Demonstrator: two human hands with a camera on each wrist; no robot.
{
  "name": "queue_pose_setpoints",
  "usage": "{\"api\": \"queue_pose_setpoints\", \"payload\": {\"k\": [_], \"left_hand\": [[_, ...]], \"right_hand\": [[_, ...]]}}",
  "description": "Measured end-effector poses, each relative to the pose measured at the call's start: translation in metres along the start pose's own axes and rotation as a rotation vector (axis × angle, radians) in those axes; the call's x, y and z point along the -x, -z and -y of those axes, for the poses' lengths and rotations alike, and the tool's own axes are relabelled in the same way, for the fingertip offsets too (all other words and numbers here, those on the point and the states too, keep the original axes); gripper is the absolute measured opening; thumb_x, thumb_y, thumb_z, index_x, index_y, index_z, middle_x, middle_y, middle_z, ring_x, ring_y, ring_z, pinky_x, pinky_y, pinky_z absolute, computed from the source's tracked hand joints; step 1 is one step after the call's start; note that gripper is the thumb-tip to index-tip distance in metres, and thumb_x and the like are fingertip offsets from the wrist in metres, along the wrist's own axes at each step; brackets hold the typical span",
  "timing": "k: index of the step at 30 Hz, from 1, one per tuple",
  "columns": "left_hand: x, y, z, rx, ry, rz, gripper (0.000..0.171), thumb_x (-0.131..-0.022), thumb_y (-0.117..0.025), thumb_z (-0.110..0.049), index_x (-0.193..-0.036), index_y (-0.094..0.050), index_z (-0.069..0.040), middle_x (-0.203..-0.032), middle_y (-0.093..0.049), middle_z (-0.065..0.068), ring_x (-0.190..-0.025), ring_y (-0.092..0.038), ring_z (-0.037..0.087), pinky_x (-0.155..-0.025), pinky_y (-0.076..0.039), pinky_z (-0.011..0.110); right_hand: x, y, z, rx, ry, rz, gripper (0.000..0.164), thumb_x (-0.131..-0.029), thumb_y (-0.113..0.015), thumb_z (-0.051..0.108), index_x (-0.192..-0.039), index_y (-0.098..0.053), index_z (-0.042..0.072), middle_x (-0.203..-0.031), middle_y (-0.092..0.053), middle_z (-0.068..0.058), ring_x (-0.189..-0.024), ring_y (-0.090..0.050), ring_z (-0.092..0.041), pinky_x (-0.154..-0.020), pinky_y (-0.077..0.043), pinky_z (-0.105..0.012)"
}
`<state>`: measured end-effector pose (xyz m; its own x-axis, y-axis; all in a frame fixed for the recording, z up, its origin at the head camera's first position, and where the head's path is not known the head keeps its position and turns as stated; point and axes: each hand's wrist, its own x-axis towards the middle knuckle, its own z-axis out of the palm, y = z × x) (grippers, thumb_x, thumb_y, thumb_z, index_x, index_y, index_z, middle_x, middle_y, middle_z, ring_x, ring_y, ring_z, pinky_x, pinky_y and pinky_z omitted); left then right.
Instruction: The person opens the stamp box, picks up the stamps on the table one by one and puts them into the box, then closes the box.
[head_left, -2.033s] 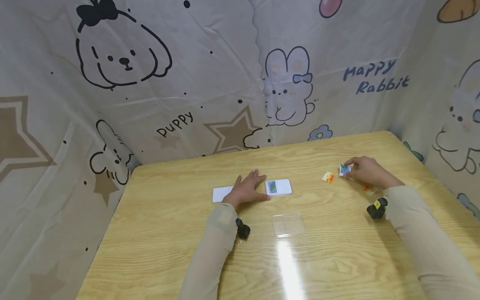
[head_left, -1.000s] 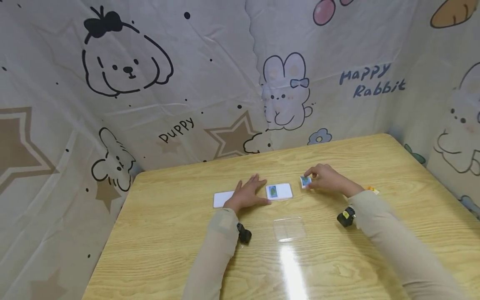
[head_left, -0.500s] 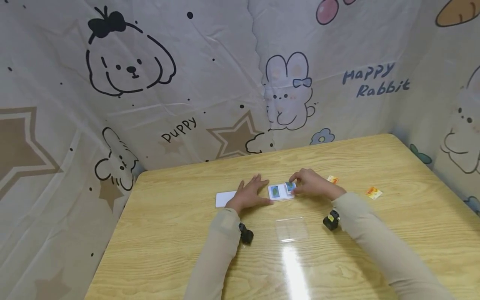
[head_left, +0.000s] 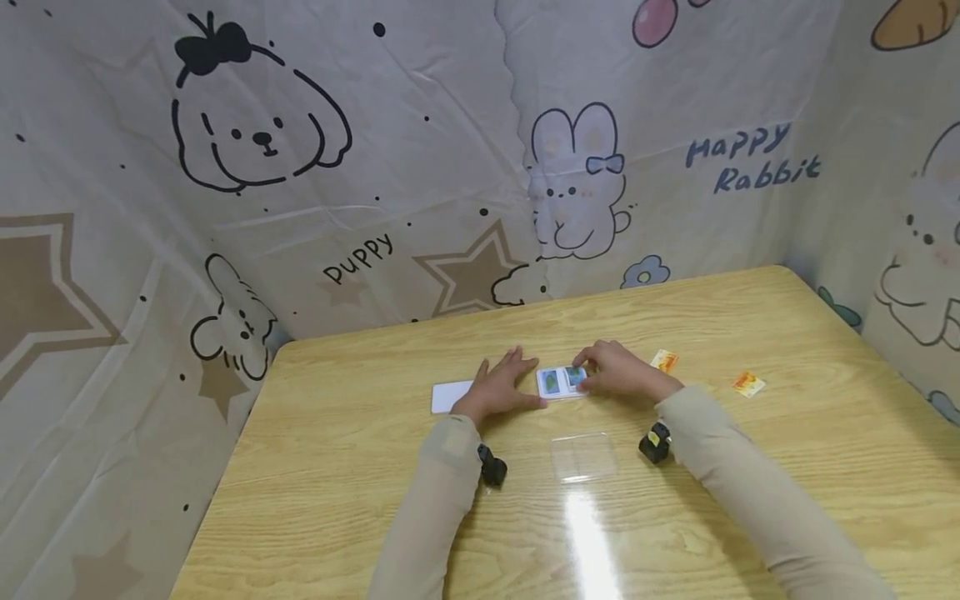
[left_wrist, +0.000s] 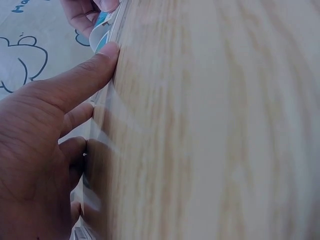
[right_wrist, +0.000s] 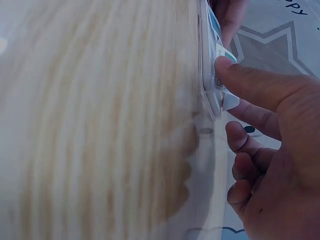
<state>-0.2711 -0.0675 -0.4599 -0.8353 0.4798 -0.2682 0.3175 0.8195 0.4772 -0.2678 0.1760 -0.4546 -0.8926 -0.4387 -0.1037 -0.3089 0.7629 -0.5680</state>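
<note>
My left hand (head_left: pixel 495 392) lies spread on the table, its thumb at the near left corner of a white card (head_left: pixel 562 383). On the left half of that card sits a blue-green stamp (head_left: pixel 552 382). My right hand (head_left: pixel 618 371) pinches a second blue-green stamp (head_left: pixel 574 376) between thumb and fingers, over the card's right half. The right wrist view shows this held stamp (right_wrist: pixel 231 56) with a toothed edge, tilted up from the card, the thumb on its face. A second white card (head_left: pixel 450 397) lies partly hidden behind my left hand.
Two orange-and-yellow stamps lie to the right: one orange stamp (head_left: pixel 664 360) just beyond the right hand, the other orange stamp (head_left: pixel 747 384) farther right. A clear plastic sleeve (head_left: pixel 583 457) lies nearer on the wooden table (head_left: pixel 337 500). A patterned cloth (head_left: pixel 420 167) hangs behind.
My right hand has carried the blue-green stamp leftward from beside the orange stamps onto the card's right half, and lowered it there. The left hand has stayed in place.
</note>
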Motion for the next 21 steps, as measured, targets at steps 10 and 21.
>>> {"api": "queue_pose_setpoints", "payload": {"k": [10,21], "left_hand": [[-0.0015,-0.0023,0.0020,-0.026,0.005,-0.003,0.087,-0.081,-0.067,-0.059,-0.153,-0.030,-0.026,-0.164,-0.006,0.002,-0.152,-0.004,0.018,-0.121,0.005,0.052],[-0.0025,-0.0035,0.0030,-0.010,0.003,-0.005,0.087,-0.081,-0.068,-0.059,-0.152,-0.030,-0.026,-0.164,-0.006,0.002,-0.152,-0.004,0.019,-0.122,0.006,0.051]], "right_hand": [[0.0008,-0.0033,0.0030,-0.011,-0.001,-0.008,0.044,-0.083,-0.075,0.025,-0.119,-0.065,0.002,-0.099,-0.058,-0.011,-0.089,-0.048,-0.022,-0.078,-0.042,-0.034],[0.0026,-0.0052,0.0008,-0.010,-0.028,-0.011,0.048,-0.083,-0.076,0.027,-0.122,-0.063,0.003,-0.105,-0.059,-0.013,-0.096,-0.050,-0.025,-0.084,-0.045,-0.039]]}}
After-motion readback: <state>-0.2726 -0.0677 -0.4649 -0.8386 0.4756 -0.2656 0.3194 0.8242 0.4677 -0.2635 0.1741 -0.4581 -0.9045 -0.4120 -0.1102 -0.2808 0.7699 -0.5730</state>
